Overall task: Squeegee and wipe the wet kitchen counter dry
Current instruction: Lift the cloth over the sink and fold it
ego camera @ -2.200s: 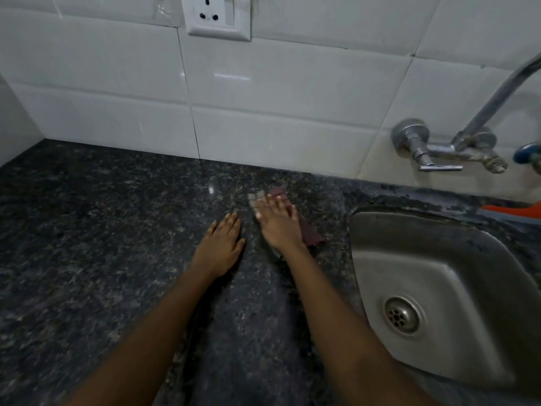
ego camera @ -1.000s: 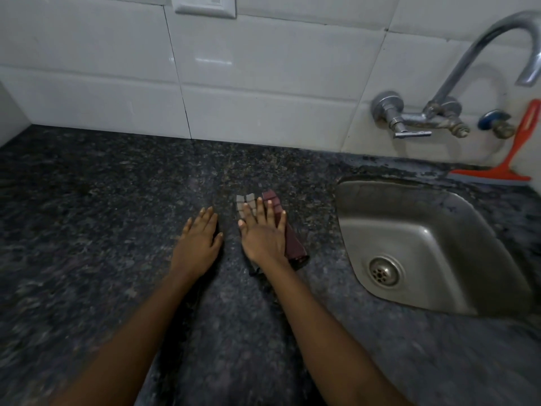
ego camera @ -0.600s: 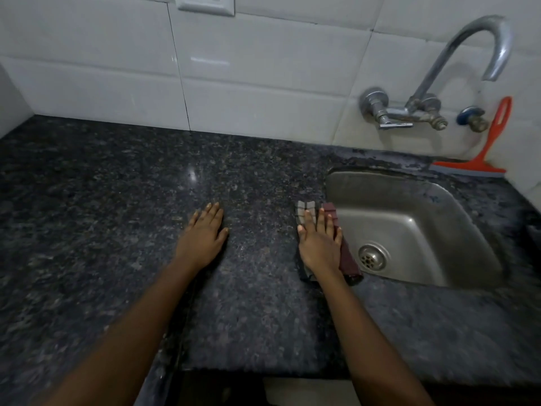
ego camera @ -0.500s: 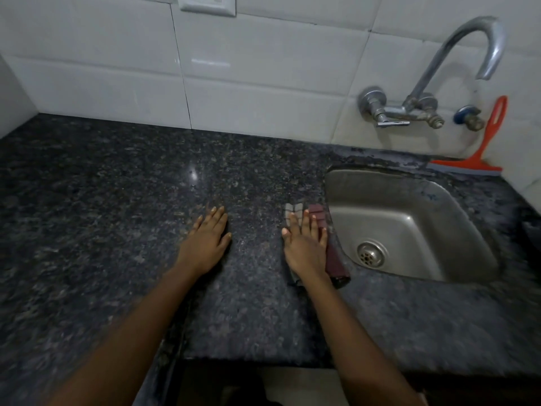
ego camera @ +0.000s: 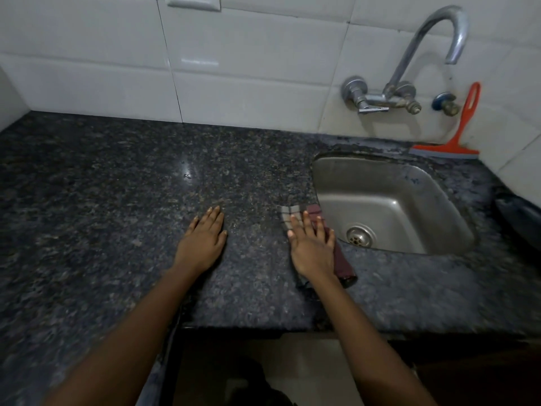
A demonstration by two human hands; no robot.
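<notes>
The dark speckled granite counter [ego camera: 117,200] fills the view. My right hand [ego camera: 311,247] presses flat, fingers straight, on a folded maroon and grey checked cloth [ego camera: 342,263] lying on the counter at the sink's left rim. My left hand [ego camera: 203,241] rests flat on the bare counter, a hand's width to the left of the cloth. An orange squeegee [ego camera: 456,139] stands behind the sink with its blade on the counter and its handle leaning on the wall tiles.
A steel sink [ego camera: 404,183] with a drain is set into the counter at the right. A curved tap [ego camera: 409,68] juts from the white tiled wall above it. The counter's front edge [ego camera: 263,329] runs just below my wrists. A wall socket [ego camera: 193,1] shows at the top.
My right hand has slid the cloth from the middle of the counter rightward and toward me, to the sink's left rim. My left hand has stayed flat on the counter.
</notes>
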